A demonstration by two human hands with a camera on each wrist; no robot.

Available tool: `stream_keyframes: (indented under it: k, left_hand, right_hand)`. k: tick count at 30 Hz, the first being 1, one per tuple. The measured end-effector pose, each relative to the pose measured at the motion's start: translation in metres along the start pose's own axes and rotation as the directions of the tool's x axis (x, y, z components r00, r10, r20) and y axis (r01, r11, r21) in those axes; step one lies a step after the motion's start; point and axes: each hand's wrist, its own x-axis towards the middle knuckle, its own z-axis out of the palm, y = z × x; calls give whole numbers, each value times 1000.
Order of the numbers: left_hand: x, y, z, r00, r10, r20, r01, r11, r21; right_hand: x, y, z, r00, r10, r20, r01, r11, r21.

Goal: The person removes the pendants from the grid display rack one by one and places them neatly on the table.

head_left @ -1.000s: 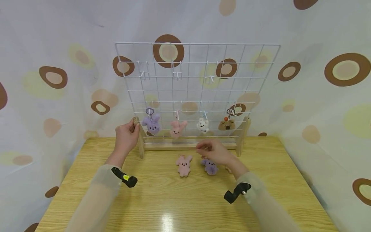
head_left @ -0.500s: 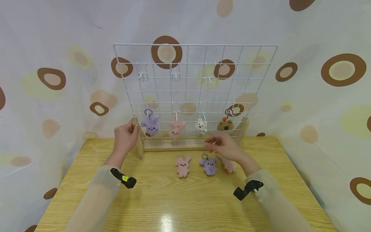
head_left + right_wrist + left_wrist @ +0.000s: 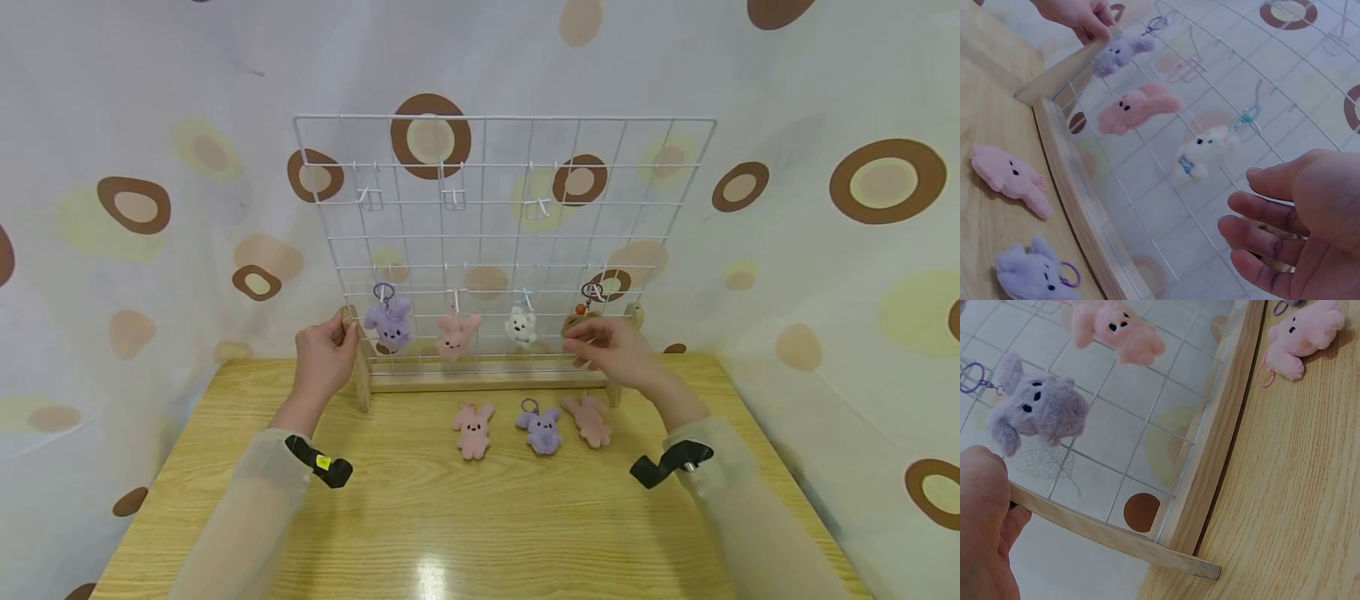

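Observation:
My left hand (image 3: 326,354) grips the top of the wooden side post (image 3: 1097,531) of a white wire grid rack (image 3: 480,237). My right hand (image 3: 615,350) is in front of the brown bear keychain (image 3: 573,322) and hides most of it; its fingers are loosely bent with nothing between them and the thumb. Also hanging in that row are a purple bunny keychain (image 3: 390,323), a pink bunny keychain (image 3: 456,335) and a white plush keychain (image 3: 1200,153) with a blue bow.
On the wooden table (image 3: 450,525) in front of the rack lie a pink bunny (image 3: 474,433), a purple bunny (image 3: 542,431) with a ring, and another pink plush (image 3: 590,420). Bare white hooks (image 3: 453,197) hang on the upper grid. A patterned cloth (image 3: 810,275) stands behind.
My right hand has moved right and up from above the table plushes to the brown bear keychain, uncovering the rightmost pink plush. My left hand stays on the post.

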Motion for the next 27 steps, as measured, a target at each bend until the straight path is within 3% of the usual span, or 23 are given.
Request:
stream_keyframes:
  k: [9, 14, 21, 27]
  left_hand:
    - [2, -1, 0, 1000, 22, -11, -22, 1000, 1]
    - [2, -1, 1, 1000, 20, -6, -20, 1000, -8]
    - [1, -2, 1, 1000, 18, -3, -18, 1000, 2]
    - [1, -3, 1, 1000, 20, -10, -20, 1000, 16]
  right_hand:
    - [8, 6, -32, 999, 19, -45, -22, 997, -68]
    - [14, 8, -44, 994, 47, -102, -52, 998, -39]
    - [19, 7, -47, 990, 73, -120, -76, 997, -20]
    - [22, 5, -43, 987, -3, -162, 0, 1000, -17]
